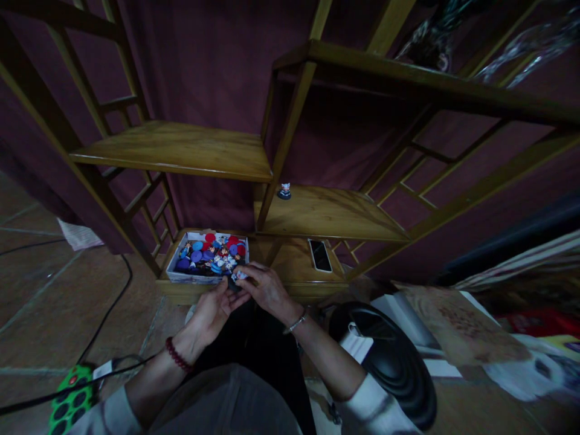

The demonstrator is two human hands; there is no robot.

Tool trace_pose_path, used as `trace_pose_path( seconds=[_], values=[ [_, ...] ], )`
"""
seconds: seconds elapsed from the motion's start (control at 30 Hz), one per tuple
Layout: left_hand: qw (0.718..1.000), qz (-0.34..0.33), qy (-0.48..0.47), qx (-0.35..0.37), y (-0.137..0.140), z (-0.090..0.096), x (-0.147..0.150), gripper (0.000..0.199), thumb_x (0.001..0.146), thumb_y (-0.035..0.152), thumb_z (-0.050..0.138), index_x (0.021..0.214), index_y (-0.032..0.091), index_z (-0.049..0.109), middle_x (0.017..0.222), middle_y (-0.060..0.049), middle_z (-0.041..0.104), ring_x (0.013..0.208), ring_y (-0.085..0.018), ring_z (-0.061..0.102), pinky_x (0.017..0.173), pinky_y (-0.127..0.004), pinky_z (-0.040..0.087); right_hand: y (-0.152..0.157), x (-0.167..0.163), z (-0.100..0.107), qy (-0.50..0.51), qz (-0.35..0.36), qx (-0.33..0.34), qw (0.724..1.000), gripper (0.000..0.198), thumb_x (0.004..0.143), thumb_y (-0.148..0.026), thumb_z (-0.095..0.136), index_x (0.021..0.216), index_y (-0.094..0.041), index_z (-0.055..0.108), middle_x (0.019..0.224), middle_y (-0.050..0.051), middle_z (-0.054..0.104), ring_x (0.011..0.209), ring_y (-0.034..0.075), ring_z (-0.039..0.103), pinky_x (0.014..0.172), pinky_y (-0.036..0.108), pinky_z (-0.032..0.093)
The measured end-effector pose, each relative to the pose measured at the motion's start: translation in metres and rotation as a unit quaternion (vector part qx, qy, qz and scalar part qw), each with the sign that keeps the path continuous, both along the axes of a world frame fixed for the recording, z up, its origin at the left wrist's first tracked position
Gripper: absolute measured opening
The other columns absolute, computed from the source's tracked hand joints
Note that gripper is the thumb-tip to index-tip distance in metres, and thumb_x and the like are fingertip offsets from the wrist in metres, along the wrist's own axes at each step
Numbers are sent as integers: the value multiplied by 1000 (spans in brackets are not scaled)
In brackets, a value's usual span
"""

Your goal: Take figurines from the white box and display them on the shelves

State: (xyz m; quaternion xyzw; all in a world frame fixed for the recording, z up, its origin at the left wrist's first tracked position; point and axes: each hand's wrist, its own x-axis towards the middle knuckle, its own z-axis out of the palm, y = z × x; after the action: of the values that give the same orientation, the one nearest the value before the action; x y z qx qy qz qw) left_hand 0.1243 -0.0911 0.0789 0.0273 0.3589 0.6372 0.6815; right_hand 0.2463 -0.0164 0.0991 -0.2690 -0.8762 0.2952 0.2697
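Shirt [226, 402] nearest. Left hand [214, 311] and right hand [268, 291] pinch figure [239, 275] between them, likely steadying it; box [193, 278] just beside.

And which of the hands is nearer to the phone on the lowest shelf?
The right hand: it pinches a small figure, left of the phone and apart from it. The left hand is farther left, by the box.

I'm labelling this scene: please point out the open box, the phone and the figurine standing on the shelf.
Box [194, 279]: head view, on its front wall.
Phone [321, 256]: head view, on its dark screen.
Figurine [284, 193]: head view, on its body's middle.
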Motion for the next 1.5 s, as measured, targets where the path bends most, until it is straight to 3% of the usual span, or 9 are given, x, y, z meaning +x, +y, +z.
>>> trace_pose_path(
  seconds=[0.47, 0.93, 1.5],
  values=[
    [1000, -7, 25, -6, -4, 3, 2, 17, 85, 16, 41, 91, 11, 56, 84, -10, 64, 78, -19, 64, 85, -42, 49, -9, 0, -7, 8, -32, 19, 999, 21, 82, -25, 55, 101, -23, 61, 96, 2, 62, 87, 14, 58, 79, 25, 44],
    [998, -40, 43, 5, -17, 6, 18, 16, 85, 15, 40, 88, 12, 55, 85, -10, 64, 75, -17, 64, 76, -34, 53, -29, 19, 1, -6, -58, 30, 998, 18, 82, -23, 54, 98, -22, 62, 93, 2, 62, 84, 12, 58, 77, 23, 44],
    [997, -44, 65, 2, -16, 0, 17, 17, 86, 16, 39, 88, 12, 56, 85, -10, 64, 74, -18, 64, 72, -35, 54, -32, 19, -2, -3, -72, 37, 997, 19, 82, -24, 53, 99, -21, 62, 93, 3, 61, 83, 12, 57, 76, 22, 44]
  ],
)
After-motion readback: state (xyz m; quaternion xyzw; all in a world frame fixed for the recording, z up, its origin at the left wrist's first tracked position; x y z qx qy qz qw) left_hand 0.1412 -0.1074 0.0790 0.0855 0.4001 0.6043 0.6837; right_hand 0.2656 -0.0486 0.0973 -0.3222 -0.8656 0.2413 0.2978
